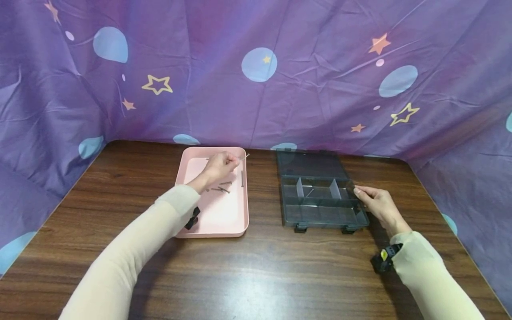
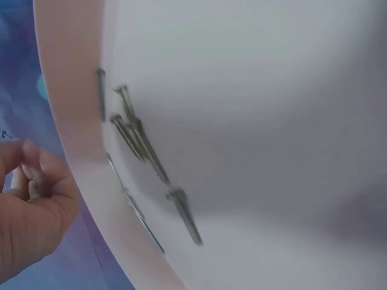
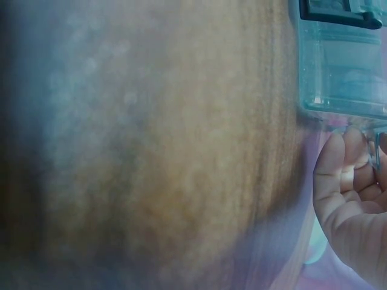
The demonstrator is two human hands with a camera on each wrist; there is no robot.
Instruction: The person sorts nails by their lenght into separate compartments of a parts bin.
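Observation:
Over the far right corner of the pink tray (image 1: 224, 218), my left hand (image 1: 220, 166) pinches a thin metal nail (image 1: 244, 157) between thumb and fingertips. Its small head (image 2: 5, 135) shows beside the fingers in the left wrist view. Several metal fasteners (image 2: 139, 142) lie on the tray floor below, some long and thin, others thicker. My right hand (image 1: 378, 204) grips the right edge of a dark see-through compartment box (image 1: 320, 215), fingers bent around its wall. Its lid (image 1: 312, 163) is folded back. A thin nail (image 1: 310, 193) lies in the middle back compartment.
Two pale dividers, one (image 1: 299, 187) on the left and one (image 1: 335, 189) on the right, stand in the box's back row. Black latches (image 1: 301, 228) line its front. A wooden table (image 1: 264, 262) carries everything, with a purple star-print cloth (image 1: 224, 98) behind.

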